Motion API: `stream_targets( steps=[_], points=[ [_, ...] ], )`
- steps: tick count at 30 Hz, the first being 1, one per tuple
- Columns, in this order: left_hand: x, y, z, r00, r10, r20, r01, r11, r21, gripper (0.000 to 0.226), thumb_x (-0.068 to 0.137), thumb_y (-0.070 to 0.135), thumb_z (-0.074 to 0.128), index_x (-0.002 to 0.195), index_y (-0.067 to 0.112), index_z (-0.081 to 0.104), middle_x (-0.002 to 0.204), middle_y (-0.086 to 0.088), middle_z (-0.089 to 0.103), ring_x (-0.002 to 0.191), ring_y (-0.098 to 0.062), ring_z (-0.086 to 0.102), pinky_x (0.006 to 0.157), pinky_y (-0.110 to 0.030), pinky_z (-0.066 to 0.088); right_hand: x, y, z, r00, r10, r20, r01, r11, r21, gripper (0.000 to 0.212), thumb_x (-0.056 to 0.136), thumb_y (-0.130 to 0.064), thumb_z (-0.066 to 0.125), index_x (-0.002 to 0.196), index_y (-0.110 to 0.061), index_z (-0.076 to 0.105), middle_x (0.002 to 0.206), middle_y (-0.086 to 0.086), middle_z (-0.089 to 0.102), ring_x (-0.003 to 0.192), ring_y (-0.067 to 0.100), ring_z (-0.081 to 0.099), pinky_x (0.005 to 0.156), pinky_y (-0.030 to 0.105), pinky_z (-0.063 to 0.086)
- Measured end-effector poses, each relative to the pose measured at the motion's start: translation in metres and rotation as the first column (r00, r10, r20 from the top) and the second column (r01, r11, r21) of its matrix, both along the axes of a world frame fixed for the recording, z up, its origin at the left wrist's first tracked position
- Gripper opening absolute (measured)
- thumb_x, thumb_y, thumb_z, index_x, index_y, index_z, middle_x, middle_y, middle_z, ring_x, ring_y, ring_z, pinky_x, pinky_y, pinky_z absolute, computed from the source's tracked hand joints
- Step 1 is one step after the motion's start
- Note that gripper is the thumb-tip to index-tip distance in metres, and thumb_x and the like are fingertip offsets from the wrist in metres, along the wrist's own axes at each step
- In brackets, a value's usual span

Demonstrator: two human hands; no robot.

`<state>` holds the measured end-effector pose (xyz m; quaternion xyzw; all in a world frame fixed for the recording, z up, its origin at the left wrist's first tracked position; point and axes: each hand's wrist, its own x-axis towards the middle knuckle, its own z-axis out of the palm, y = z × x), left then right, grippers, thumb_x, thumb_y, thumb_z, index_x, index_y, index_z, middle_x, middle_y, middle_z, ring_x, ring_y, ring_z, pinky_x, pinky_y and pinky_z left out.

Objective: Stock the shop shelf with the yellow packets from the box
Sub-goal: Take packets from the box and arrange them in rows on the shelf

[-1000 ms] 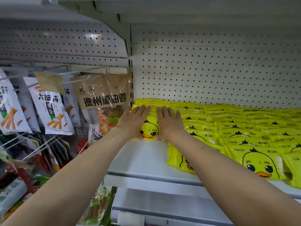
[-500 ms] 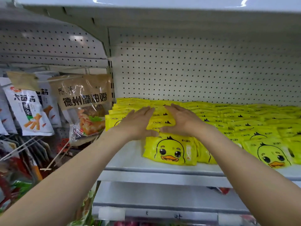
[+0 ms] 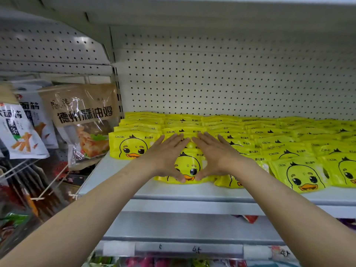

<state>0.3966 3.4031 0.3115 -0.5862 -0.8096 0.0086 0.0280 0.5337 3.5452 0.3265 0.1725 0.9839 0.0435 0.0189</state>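
Pressing flat, my left hand [image 3: 167, 158] and right hand [image 3: 215, 157] lie with straight fingers on a yellow packet [image 3: 187, 166] near the shelf [image 3: 192, 193] front edge; bare shelf lies left, packed rows [image 3: 269, 135] right and far.

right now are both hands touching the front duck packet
Touching: the head view shows the left hand and right hand lying flat on the front duck packet.
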Motion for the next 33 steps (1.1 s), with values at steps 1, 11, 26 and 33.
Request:
stream_targets(
  steps=[1, 11, 26, 33],
  points=[
    [-0.001, 0.002, 0.000, 1.000, 0.012, -0.012, -0.012, 1.000, 0.018, 0.133, 0.062, 0.071, 0.073, 0.154, 0.026, -0.010, 0.162, 0.003, -0.015, 0.148, -0.012, -0.017, 0.122, -0.044, -0.005, -0.003, 0.002, 0.000, 0.999, 0.000, -0.036, 0.001, 1.000, 0.026, 0.132, 0.062, -0.069, 0.078, 0.158, -0.025, -0.002, 0.166, -0.002, -0.008, 0.152, 0.016, -0.011, 0.124, 0.046, -0.001],
    [-0.001, 0.001, 0.000, 0.998, 0.050, -0.031, -0.051, 0.999, -0.011, 0.148, 0.054, 0.071, 0.078, 0.151, 0.024, -0.022, 0.160, 0.001, -0.023, 0.147, -0.013, -0.022, 0.121, -0.045, -0.008, -0.012, 0.003, -0.006, 0.996, 0.057, -0.067, -0.059, 0.998, -0.036, 0.139, 0.058, -0.075, 0.075, 0.158, -0.024, -0.007, 0.166, -0.002, -0.012, 0.152, 0.015, -0.014, 0.124, 0.045, -0.003],
    [-0.025, 0.037, 0.005, 0.977, 0.171, -0.126, -0.161, 0.983, 0.086, 0.149, 0.052, 0.063, 0.083, 0.154, 0.013, -0.014, 0.164, -0.004, -0.004, 0.150, -0.016, -0.008, 0.121, -0.047, -0.003, -0.047, 0.022, -0.005, 0.988, -0.001, -0.155, 0.012, 0.998, 0.065, 0.132, 0.062, -0.070, 0.077, 0.158, -0.017, 0.004, 0.166, 0.001, 0.005, 0.153, 0.018, 0.006, 0.123, 0.047, 0.010],
    [-0.029, 0.050, 0.003, 0.957, 0.246, -0.155, -0.227, 0.965, 0.128, 0.142, 0.059, 0.060, 0.082, 0.154, 0.014, -0.013, 0.164, -0.003, 0.002, 0.151, -0.018, -0.003, 0.121, -0.050, 0.000, -0.066, 0.026, -0.001, 0.987, -0.055, -0.153, 0.068, 0.994, 0.084, 0.129, 0.064, -0.064, 0.080, 0.158, -0.017, 0.005, 0.166, 0.000, 0.008, 0.153, 0.018, 0.009, 0.122, 0.048, 0.012]
  ],
)
